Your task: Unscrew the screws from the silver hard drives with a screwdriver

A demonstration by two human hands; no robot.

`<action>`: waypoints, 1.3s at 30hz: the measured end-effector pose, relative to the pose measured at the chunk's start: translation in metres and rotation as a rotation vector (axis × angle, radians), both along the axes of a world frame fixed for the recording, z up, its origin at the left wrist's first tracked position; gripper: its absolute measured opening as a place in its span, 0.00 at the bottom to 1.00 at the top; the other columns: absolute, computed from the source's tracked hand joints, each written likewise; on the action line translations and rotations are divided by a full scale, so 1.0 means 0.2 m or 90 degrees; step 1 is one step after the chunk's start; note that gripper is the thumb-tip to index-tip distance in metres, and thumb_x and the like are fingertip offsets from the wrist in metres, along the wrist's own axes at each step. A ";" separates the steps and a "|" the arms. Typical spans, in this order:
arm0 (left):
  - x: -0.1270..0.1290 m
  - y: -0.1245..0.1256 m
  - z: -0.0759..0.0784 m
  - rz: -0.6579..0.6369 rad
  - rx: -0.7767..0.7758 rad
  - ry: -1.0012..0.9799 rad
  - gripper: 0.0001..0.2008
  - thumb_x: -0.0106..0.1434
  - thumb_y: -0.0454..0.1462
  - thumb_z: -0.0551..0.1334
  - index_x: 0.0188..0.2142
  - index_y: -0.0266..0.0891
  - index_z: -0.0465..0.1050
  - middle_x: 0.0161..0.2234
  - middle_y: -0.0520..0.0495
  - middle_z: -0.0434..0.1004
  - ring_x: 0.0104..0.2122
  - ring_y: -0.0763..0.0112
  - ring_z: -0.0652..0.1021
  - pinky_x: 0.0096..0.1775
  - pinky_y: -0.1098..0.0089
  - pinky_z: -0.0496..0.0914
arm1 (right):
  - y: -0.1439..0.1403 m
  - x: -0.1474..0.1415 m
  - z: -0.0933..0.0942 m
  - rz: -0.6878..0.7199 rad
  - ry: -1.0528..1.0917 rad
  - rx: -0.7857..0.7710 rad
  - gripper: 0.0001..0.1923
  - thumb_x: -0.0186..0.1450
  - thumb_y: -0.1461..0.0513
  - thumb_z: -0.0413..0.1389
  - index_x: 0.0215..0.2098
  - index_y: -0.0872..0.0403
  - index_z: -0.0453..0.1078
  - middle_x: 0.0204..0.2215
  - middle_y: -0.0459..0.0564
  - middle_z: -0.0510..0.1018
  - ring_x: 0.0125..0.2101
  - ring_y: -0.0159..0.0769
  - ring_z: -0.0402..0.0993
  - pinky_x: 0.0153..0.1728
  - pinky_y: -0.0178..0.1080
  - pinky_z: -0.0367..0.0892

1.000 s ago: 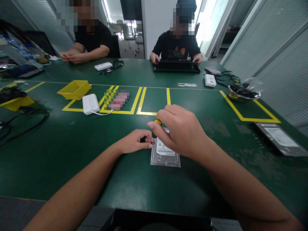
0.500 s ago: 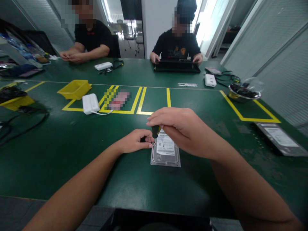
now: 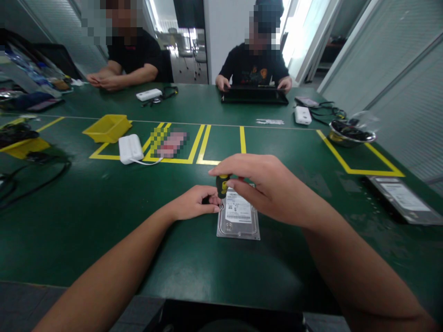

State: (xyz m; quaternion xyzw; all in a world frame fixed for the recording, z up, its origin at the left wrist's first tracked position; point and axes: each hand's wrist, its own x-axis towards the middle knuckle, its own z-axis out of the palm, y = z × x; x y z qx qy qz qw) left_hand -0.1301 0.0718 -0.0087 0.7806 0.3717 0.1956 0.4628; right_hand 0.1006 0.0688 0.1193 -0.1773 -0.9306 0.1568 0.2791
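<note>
One hard drive [image 3: 238, 216] lies flat, label side up, on the green table [image 3: 194, 267], directly before the person. Its case is a rectangular slab of silvery-grey metal, with a raised contour following the edge and a small round feature near the lower left corner; a white label [image 3: 238, 207] with dark print covers much of the middle. The screwdriver [image 3: 222, 186] stands nearly upright over the drive's left edge, its stubby handle dark with yellow markings, its tip too small to make out. The right hand [image 3: 266, 186] grasps this handle, fingers arched over the top and thumb laid against the side. The left hand [image 3: 195, 203] rests at the drive's left edge, fingers curled, thumb extended to the rim; whether they pinch anything cannot be told. The tabletop is smooth and faintly glossy, marked with straight strips of yellow tape [image 3: 242, 139]. To the right lies a second drive [image 3: 403, 200], likewise metallic and labelled in white, near a round, shiny bowl [image 3: 351, 142] heaped with dark items. At left, an open yellow bin [image 3: 111, 133] with sloping walls stands beside a white, round-cornered device [image 3: 130, 149].
</note>
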 end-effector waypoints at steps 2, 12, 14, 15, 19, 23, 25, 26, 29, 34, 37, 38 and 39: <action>0.00 0.00 0.00 0.007 0.006 0.012 0.11 0.63 0.42 0.65 0.40 0.37 0.73 0.36 0.49 0.75 0.36 0.67 0.75 0.40 0.67 0.69 | 0.00 -0.01 0.00 -0.015 0.007 0.010 0.11 0.66 0.69 0.54 0.46 0.60 0.73 0.42 0.51 0.79 0.42 0.30 0.73 0.45 0.34 0.66; 0.00 -0.02 0.04 0.036 0.044 0.075 0.13 0.62 0.45 0.64 0.38 0.37 0.75 0.37 0.48 0.78 0.40 0.62 0.77 0.43 0.66 0.70 | -0.01 -0.12 -0.19 -0.292 0.060 0.201 0.24 0.68 0.44 0.50 0.31 0.56 0.65 0.25 0.44 0.67 0.24 0.30 0.58 0.26 0.37 0.53; 0.00 -0.02 0.04 0.032 0.050 0.079 0.13 0.62 0.45 0.64 0.39 0.36 0.75 0.39 0.46 0.78 0.41 0.61 0.76 0.44 0.65 0.69 | -0.02 -0.14 -0.21 -0.312 0.057 0.235 0.25 0.69 0.43 0.47 0.31 0.56 0.65 0.24 0.45 0.67 0.24 0.30 0.59 0.26 0.37 0.53; 0.00 -0.02 0.04 0.029 0.052 0.079 0.13 0.63 0.45 0.63 0.39 0.36 0.75 0.40 0.46 0.78 0.42 0.61 0.76 0.44 0.65 0.70 | -0.02 -0.14 -0.21 -0.319 0.056 0.249 0.26 0.69 0.43 0.46 0.31 0.55 0.65 0.24 0.45 0.67 0.24 0.31 0.59 0.26 0.37 0.53; 0.00 -0.01 0.04 0.023 0.058 0.072 0.14 0.63 0.45 0.63 0.41 0.36 0.75 0.42 0.45 0.77 0.44 0.59 0.76 0.46 0.64 0.69 | -0.04 -0.14 -0.21 -0.358 0.038 0.269 0.26 0.69 0.42 0.45 0.31 0.55 0.66 0.24 0.46 0.70 0.25 0.31 0.62 0.27 0.38 0.53; 0.00 -0.01 0.03 0.023 0.055 0.053 0.14 0.63 0.44 0.64 0.42 0.36 0.74 0.40 0.46 0.77 0.46 0.58 0.75 0.47 0.62 0.69 | -0.06 -0.15 -0.20 -0.406 -0.017 0.242 0.27 0.69 0.41 0.44 0.32 0.54 0.65 0.25 0.46 0.72 0.26 0.33 0.65 0.27 0.38 0.52; 0.00 -0.01 0.02 0.019 0.047 0.036 0.14 0.63 0.45 0.64 0.41 0.36 0.74 0.38 0.47 0.76 0.44 0.59 0.75 0.47 0.62 0.69 | -0.07 -0.15 -0.20 -0.424 -0.046 0.231 0.26 0.69 0.41 0.44 0.32 0.54 0.65 0.26 0.46 0.72 0.26 0.33 0.65 0.26 0.39 0.50; -0.01 -0.01 0.02 0.016 0.043 0.028 0.15 0.63 0.45 0.64 0.41 0.36 0.74 0.38 0.47 0.76 0.43 0.60 0.75 0.46 0.63 0.69 | -0.07 -0.15 -0.20 -0.429 -0.055 0.228 0.26 0.68 0.41 0.45 0.32 0.53 0.66 0.26 0.46 0.72 0.25 0.33 0.65 0.26 0.39 0.50; -0.01 -0.01 0.01 0.001 0.028 0.017 0.13 0.63 0.44 0.64 0.41 0.37 0.73 0.37 0.48 0.76 0.40 0.63 0.75 0.44 0.64 0.69 | -0.08 -0.13 -0.17 -0.423 -0.040 0.226 0.25 0.69 0.42 0.45 0.31 0.54 0.66 0.25 0.46 0.71 0.25 0.32 0.63 0.25 0.39 0.49; -0.01 -0.02 0.02 0.002 -0.001 -0.015 0.09 0.62 0.41 0.64 0.36 0.37 0.71 0.33 0.51 0.73 0.34 0.70 0.73 0.38 0.69 0.67 | -0.14 -0.05 -0.01 -0.444 0.053 0.230 0.22 0.69 0.44 0.48 0.30 0.53 0.64 0.24 0.47 0.68 0.24 0.32 0.61 0.25 0.39 0.51; -0.01 -0.02 0.02 0.000 -0.007 -0.028 0.09 0.61 0.40 0.65 0.35 0.37 0.70 0.32 0.52 0.72 0.33 0.71 0.72 0.37 0.70 0.66 | -0.22 0.00 0.10 -0.467 0.081 0.257 0.17 0.69 0.47 0.51 0.32 0.51 0.65 0.24 0.46 0.66 0.26 0.34 0.64 0.27 0.39 0.55; -0.01 -0.02 0.02 -0.001 -0.008 -0.031 0.09 0.61 0.40 0.65 0.35 0.37 0.69 0.32 0.52 0.72 0.33 0.71 0.72 0.37 0.70 0.65 | -0.24 0.02 0.12 -0.473 0.081 0.275 0.16 0.68 0.48 0.52 0.33 0.51 0.66 0.24 0.46 0.66 0.26 0.35 0.64 0.28 0.40 0.56; -0.02 -0.02 0.02 -0.003 -0.009 -0.032 0.09 0.61 0.40 0.65 0.35 0.37 0.69 0.32 0.52 0.71 0.33 0.71 0.71 0.37 0.70 0.65 | -0.27 0.04 0.14 -0.480 0.080 0.296 0.15 0.68 0.49 0.53 0.34 0.51 0.66 0.25 0.46 0.66 0.26 0.35 0.64 0.29 0.41 0.57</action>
